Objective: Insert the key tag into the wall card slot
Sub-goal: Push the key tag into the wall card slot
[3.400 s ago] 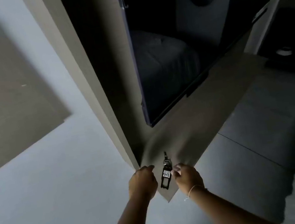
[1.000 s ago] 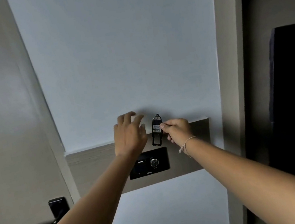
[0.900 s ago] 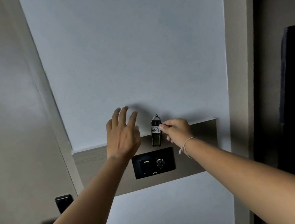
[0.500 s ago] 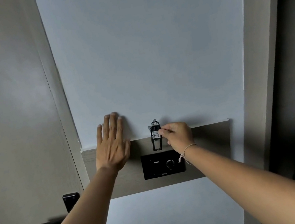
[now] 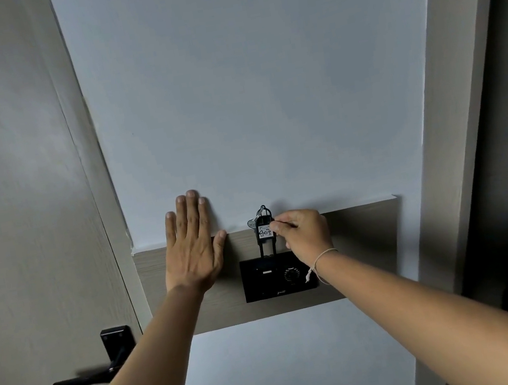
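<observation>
Pale wall, wood band. Right hand pinched key tag upright above card slot; left hand flat, empty. Tag light, rigid; hold mid-body.

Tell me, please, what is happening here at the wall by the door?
A person is fitting a black key tag into the black wall card slot. The right hand pinches the tag upright by its side, with its lower end at the top edge of the slot unit. The left hand lies flat and open against the wall and the wooden panel. The tag is not visibly seated deep yet.
</observation>
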